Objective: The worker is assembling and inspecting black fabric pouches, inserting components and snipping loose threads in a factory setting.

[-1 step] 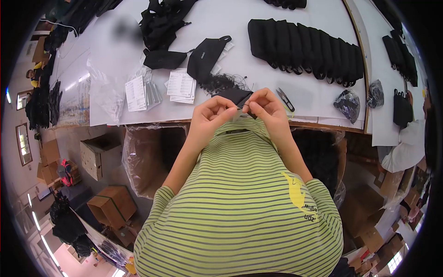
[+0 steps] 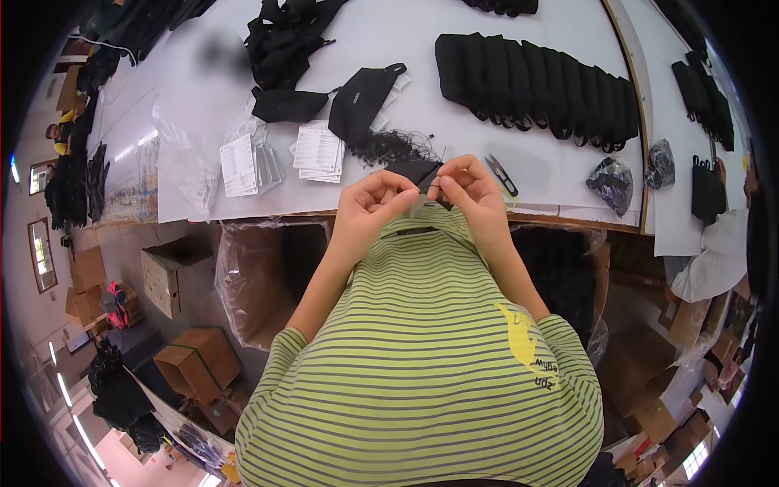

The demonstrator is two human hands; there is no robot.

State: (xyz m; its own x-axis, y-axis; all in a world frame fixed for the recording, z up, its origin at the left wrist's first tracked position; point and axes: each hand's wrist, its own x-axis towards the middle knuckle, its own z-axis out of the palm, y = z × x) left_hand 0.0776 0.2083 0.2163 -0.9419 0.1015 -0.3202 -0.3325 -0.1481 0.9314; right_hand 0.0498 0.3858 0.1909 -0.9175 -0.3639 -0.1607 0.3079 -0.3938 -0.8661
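Note:
At the table's near edge, both of my hands are closed in a pinch, fingertips close together. My left hand [image 2: 363, 207] and my right hand [image 2: 479, 195] grip a thin black cord between them. A black fabric piece [image 2: 412, 170] lies just behind the fingertips, partly covered by them. Beyond it is a tangle of black strings [image 2: 396, 146] with small tags. To the right of my right hand sit thread snips [image 2: 501, 174]. A black mask-shaped fabric piece [image 2: 361, 101] rests farther back, on stacked white printed cards [image 2: 318, 150].
A row of folded black pieces [image 2: 535, 85] runs along the back right. Small clear bags [image 2: 610, 183] with dark contents lie right. More cards [image 2: 238, 165], a plastic bag [image 2: 187, 154] and a black fabric heap [image 2: 284, 45] are left. Below the table edge stands a plastic-lined box [image 2: 251, 276].

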